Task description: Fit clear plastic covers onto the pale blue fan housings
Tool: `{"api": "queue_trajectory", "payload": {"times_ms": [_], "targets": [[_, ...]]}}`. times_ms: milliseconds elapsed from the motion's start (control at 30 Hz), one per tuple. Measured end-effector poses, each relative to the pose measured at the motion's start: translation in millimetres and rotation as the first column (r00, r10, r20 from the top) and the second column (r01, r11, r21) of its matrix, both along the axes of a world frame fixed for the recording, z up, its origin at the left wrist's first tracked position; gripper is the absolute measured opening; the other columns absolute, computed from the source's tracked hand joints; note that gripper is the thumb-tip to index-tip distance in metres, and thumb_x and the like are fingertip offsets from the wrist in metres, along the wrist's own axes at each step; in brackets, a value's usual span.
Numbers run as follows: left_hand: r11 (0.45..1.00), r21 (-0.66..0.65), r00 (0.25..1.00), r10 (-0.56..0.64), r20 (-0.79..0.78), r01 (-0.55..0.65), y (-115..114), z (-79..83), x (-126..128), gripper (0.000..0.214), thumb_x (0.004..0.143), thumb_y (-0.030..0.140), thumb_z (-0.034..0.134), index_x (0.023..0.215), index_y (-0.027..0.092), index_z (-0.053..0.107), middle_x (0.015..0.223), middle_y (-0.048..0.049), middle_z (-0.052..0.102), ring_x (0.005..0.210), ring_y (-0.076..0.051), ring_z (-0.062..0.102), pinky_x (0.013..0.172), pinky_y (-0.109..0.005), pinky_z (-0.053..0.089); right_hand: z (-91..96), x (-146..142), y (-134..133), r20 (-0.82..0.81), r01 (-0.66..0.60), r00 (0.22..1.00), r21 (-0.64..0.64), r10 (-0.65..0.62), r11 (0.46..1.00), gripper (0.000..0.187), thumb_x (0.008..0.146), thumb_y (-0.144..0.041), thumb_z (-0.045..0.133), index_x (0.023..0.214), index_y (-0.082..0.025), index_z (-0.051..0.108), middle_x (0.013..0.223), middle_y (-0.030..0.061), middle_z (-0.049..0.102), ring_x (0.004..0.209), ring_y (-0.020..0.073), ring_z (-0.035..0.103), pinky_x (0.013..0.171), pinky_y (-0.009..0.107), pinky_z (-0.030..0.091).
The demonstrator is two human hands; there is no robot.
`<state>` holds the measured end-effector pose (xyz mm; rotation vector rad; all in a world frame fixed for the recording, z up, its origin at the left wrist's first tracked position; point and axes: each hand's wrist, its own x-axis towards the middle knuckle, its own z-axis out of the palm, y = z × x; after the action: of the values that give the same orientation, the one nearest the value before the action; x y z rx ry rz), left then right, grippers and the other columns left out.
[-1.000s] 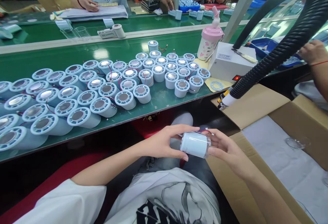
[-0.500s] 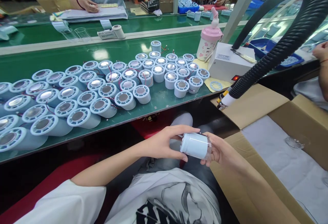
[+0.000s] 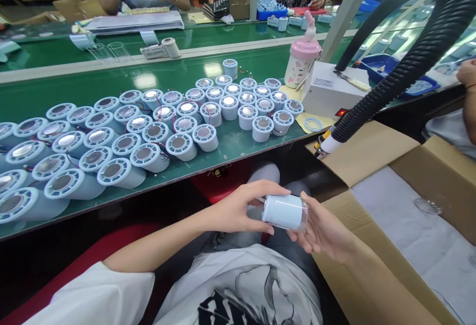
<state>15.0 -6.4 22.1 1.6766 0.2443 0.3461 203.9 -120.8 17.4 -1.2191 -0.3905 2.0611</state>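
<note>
Above my lap, a light-blue plastic cylinder lies on its side with a clear plastic sleeve around its right end. My left hand grips the cylinder's left end between thumb and fingers. At the sleeved end, my right hand supports it with the fingers loosely curled beneath and the thumb near the top. Many similar light-blue cylinders stand on the green bench, their round silvery discs facing up and thin red and black wires between some of them.
A cardboard box with a white liner and a clear plastic piece inside is at my right. A black ribbed hose arches over it beside a white device. A pink-lidded cup stands behind. Two people work across the bench.
The fingers of my right hand have loosened and shifted at the sleeved end, so the clear rim shows more. The person opposite has raised a light-blue part.
</note>
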Motion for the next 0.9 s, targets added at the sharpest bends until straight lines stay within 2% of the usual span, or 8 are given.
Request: {"api": "queue_trajectory", "payload": {"times_ms": [100, 167, 267, 333, 367, 567, 767, 900], "targets": [[0.996, -0.070, 0.994, 0.045, -0.095, -0.052, -2.8, 5.7, 0.3, 0.064, 0.071, 0.026, 0.076, 0.130, 0.025, 0.051, 0.127, -0.0101, 0.054, 0.113, -0.024, 0.055, 0.087, -0.033, 0.053, -6.6, 0.3, -4.2, 0.190, -0.007, 0.982, 0.099, -0.012, 0.995, 0.055, 0.092, -0.059, 0.028, 0.079, -0.014, 0.058, 0.059, 0.0044, 0.062, 0.040, 0.0103, 0.058, 0.033, 0.015, 0.042], [0.982, -0.169, 0.987, 0.058, -0.149, -0.083, -3.6, 8.3, 0.5, 0.066, 0.072, 0.027, 0.075, 0.132, 0.023, 0.047, 0.124, -0.0099, 0.055, 0.108, -0.023, 0.058, 0.088, -0.034, 0.053, -11.8, 1.7, -8.1, 0.470, 0.004, 0.865, 0.338, -0.173, 0.941, 0.034, 0.093, -0.044, 0.039, 0.100, -0.015, 0.055, 0.082, 0.0089, 0.068, 0.059, 0.0156, 0.066, 0.049, 0.024, 0.055], [0.948, -0.304, 0.981, 0.035, -0.188, -0.093, -3.2, 9.2, 0.6, 0.067, 0.073, 0.027, 0.074, 0.133, 0.022, 0.043, 0.119, -0.0089, 0.058, 0.101, -0.022, 0.062, 0.084, -0.034, 0.054, -16.2, 5.5, -13.3, 0.650, -0.275, 0.574, 0.726, -0.497, 0.631, 0.042, 0.087, -0.016, 0.053, 0.127, -0.027, 0.043, 0.140, 0.0112, 0.046, 0.117, 0.0239, 0.055, 0.092, 0.042, 0.051], [0.933, -0.352, 0.979, -0.004, -0.205, -0.070, -1.8, 9.1, 0.5, 0.067, 0.076, 0.029, 0.072, 0.135, 0.023, 0.041, 0.113, -0.0086, 0.060, 0.092, -0.021, 0.064, 0.076, -0.032, 0.056, -15.6, 7.7, -15.2, 0.629, -0.459, 0.541, 0.777, -0.558, 0.431, 0.054, 0.085, -0.006, 0.055, 0.129, -0.034, 0.044, 0.150, 0.0050, 0.035, 0.133, 0.0250, 0.039, 0.104, 0.046, 0.041], [0.933, -0.356, 0.979, -0.025, -0.204, -0.050, -0.9, 9.3, 0.3, 0.067, 0.077, 0.030, 0.071, 0.136, 0.023, 0.040, 0.112, -0.0087, 0.061, 0.089, -0.020, 0.065, 0.073, -0.031, 0.055, -14.4, 8.4, -15.7, 0.624, -0.474, 0.568, 0.781, -0.537, 0.406, 0.055, 0.084, -0.006, 0.057, 0.129, -0.036, 0.046, 0.148, 0.0038, 0.038, 0.134, 0.0249, 0.038, 0.105, 0.045, 0.040], [0.977, -0.212, 0.997, -0.049, -0.057, 0.036, 2.5, 11.4, -2.6, 0.073, 0.069, 0.019, 0.077, 0.135, 0.025, 0.048, 0.136, -0.0104, 0.050, 0.120, -0.026, 0.052, 0.100, -0.040, 0.045, -4.9, 5.9, -15.6, 0.260, 0.030, 0.932, 0.636, -0.251, 0.771, 0.048, 0.084, -0.037, 0.066, 0.129, -0.033, 0.051, 0.126, 0.0061, 0.061, 0.108, 0.0230, 0.062, 0.085, 0.033, 0.056], [0.913, -0.404, 0.994, -0.087, -0.066, 0.053, -2.5, -2.6, -3.1, 0.073, 0.075, 0.017, 0.073, 0.140, 0.027, 0.041, 0.136, -0.0100, 0.052, 0.120, -0.026, 0.054, 0.102, -0.043, 0.043, -5.2, 6.2, -15.4, 0.238, 0.089, 0.944, 0.487, -0.230, 0.869, 0.052, 0.070, -0.026, 0.081, 0.117, -0.035, 0.063, 0.094, -0.0018, 0.071, 0.074, 0.0120, 0.064, 0.070, 0.022, 0.055], [0.850, -0.522, 0.989, -0.125, -0.074, 0.069, -7.1, -9.0, -4.3, 0.075, 0.078, 0.026, 0.070, 0.144, 0.027, 0.033, 0.135, -0.0113, 0.053, 0.117, -0.025, 0.055, 0.097, -0.039, 0.046, -14.2, -8.3, -13.7, 0.176, 0.175, 0.946, 0.430, -0.272, 0.886, 0.057, 0.065, -0.036, 0.083, 0.118, -0.028, 0.064, 0.100, 0.0030, 0.070, 0.074, 0.0150, 0.065, 0.067, 0.027, 0.057]]}}
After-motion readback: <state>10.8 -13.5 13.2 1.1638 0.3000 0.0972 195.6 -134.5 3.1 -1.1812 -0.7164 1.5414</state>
